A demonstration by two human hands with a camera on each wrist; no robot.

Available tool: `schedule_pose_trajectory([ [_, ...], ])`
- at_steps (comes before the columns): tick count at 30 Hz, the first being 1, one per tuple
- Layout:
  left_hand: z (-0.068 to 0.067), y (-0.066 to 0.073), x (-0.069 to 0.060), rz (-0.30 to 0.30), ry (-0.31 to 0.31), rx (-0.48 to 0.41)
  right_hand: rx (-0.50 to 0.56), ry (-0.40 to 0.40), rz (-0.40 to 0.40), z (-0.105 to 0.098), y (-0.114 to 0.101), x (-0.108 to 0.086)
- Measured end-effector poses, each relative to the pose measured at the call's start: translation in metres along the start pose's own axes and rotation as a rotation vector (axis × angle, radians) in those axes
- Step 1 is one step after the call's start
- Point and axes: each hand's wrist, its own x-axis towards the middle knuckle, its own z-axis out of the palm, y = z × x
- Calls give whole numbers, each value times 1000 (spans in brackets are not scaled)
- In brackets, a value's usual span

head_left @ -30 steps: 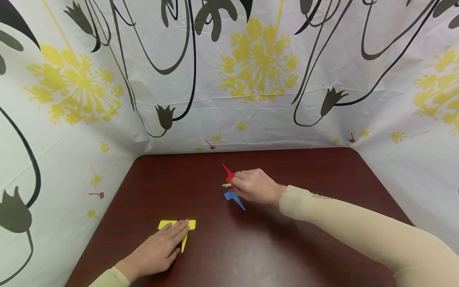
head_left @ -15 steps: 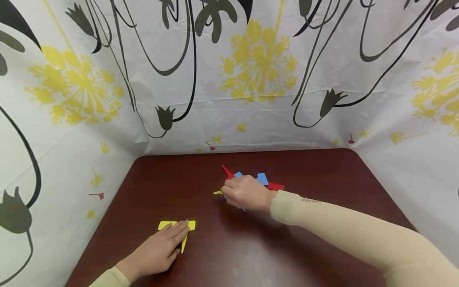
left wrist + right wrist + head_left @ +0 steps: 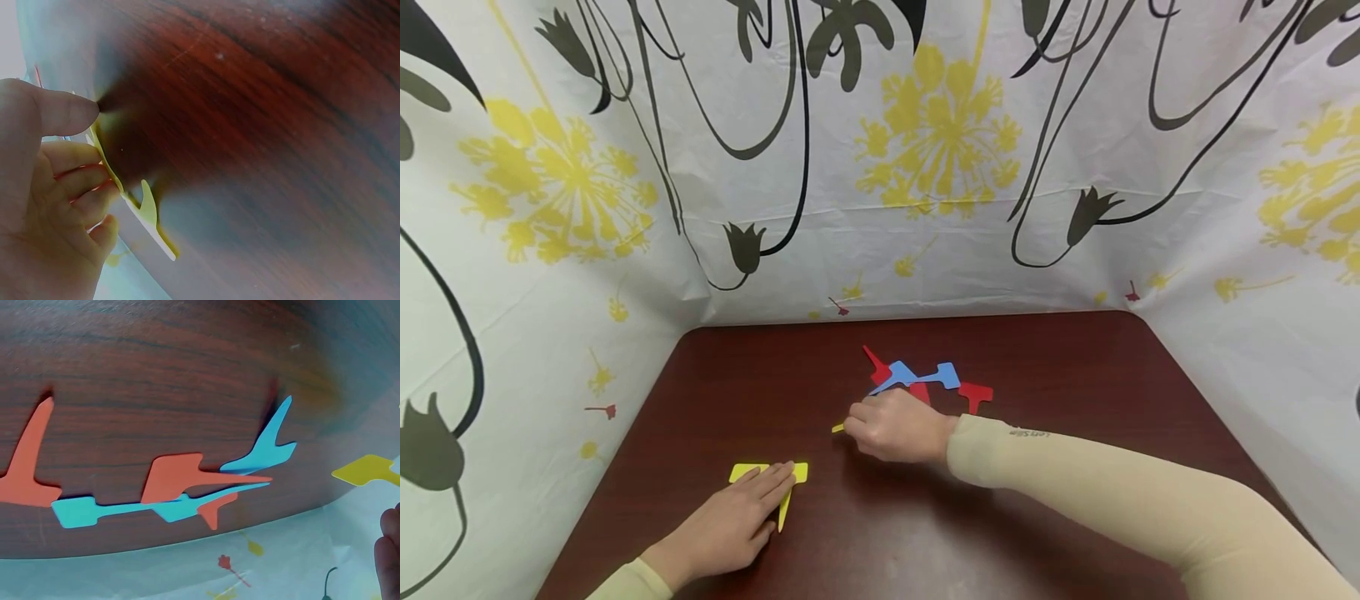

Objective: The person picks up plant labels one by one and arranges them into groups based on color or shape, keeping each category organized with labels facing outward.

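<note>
Flat on a yellow T-shaped plant label (image 3: 801,472) at the table's left front, my left hand (image 3: 730,521) rests with its fingers extended. In the left wrist view that label (image 3: 147,212) lies along the fingertips. My right hand (image 3: 895,427) pinches another yellow plant label (image 3: 365,470) above the table; only its end shows in the head view. Behind the right hand are red plant labels (image 3: 976,395) and blue plant labels (image 3: 949,375), some overlapping. A nearer blue label (image 3: 269,450) shows in the right wrist view but is hidden by the hand in the head view.
The dark reddish-brown table (image 3: 760,375) has rounded back corners. A white cloth (image 3: 820,192) with yellow flowers and grey plant patterns hangs round its back and sides.
My right hand has drawn a yellow label away from the pile, toward the left and front, uncovering red and blue labels behind it. The left hand stays in place.
</note>
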Motion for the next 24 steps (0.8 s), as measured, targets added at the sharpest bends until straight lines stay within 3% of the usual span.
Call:
schedule_pose_trajectory([
  [7, 1, 2, -2, 1, 23, 11, -18, -53, -43, 9, -15, 4],
  [18, 3, -1, -2, 8, 36, 19, -52, -64, -149, 24, -36, 2],
  [24, 0, 1, -1, -21, 6, 5, -62, -103, -212, 24, -45, 2],
])
